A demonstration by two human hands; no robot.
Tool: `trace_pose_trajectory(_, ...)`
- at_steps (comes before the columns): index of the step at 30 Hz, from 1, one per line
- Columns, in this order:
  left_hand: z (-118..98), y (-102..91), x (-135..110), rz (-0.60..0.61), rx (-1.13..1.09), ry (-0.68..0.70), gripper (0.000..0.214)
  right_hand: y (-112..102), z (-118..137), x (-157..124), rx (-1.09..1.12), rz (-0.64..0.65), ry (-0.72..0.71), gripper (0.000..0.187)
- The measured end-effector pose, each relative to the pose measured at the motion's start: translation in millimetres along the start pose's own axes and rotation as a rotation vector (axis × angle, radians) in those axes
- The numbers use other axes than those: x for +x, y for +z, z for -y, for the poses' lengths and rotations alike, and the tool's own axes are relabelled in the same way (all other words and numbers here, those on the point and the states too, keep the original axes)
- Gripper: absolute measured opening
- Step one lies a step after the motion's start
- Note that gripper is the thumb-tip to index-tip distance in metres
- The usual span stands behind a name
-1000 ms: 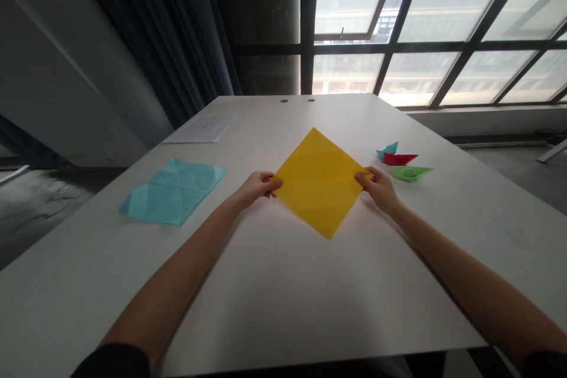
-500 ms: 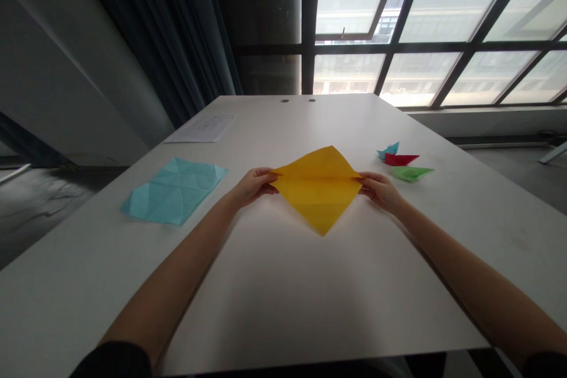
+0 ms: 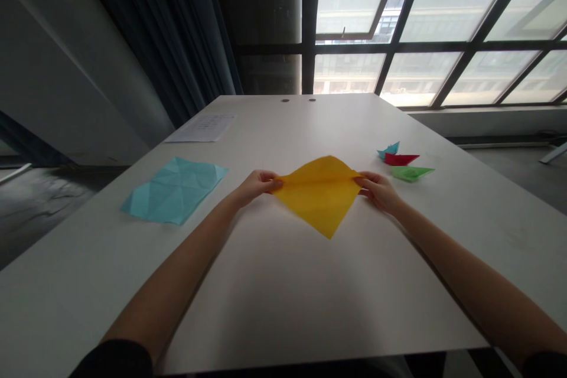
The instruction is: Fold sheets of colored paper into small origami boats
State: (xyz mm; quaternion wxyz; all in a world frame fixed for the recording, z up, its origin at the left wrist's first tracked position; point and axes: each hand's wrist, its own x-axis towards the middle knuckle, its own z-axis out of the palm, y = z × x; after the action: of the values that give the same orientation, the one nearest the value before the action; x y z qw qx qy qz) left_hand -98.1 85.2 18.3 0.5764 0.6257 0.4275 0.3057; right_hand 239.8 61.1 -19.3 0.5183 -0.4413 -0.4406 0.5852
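A yellow paper square sits point-down in the middle of the white table, bent along its sideways diagonal so the far half arches up and toward me. My left hand pinches its left corner. My right hand pinches its right corner. Both hands have fingers closed on the sheet.
A creased light-blue sheet lies flat to the left. A white printed page lies farther back on the left. To the right stand three small folded paper boats, blue, red and green. Windows and a dark curtain stand beyond the table.
The yellow sheet lay flat a second ago. Its far corner has come up and over toward me, folding along the line between my two hands, which have stayed nearly in place.
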Motion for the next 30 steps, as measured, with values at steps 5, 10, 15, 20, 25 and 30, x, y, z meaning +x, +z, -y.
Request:
trace_pose_trajectory(5,-7,5.7,-5,0.124,0.095,-0.049,0.036,4,0,-3,-0.041,0.020,0.002,0.018)
trace_pose_trajectory(10,-11,10.4,-7,0.192,0.122,-0.084,0.036,6,2,-4,-0.080,0.007,-0.040,0.027)
trace_pose_trajectory(15,-12,13.9,-7,0.262,0.178,-0.086,0.033,13,4,-6,-0.051,0.035,-0.056,0.053)
trace_pose_trajectory(20,-12,23.8,-4,0.107,0.031,-0.027,0.035,23,6,-12,-0.065,0.063,-0.046,0.050)
trace_pose_trajectory(25,-11,27.2,-1,-0.111,-0.104,-0.016,0.039,26,5,-14,-0.142,0.193,0.042,0.036)
trace_pose_trajectory(30,-8,24.5,-1,-0.039,-0.124,-0.004,0.042,24,4,-13,-0.156,0.101,0.023,0.024)
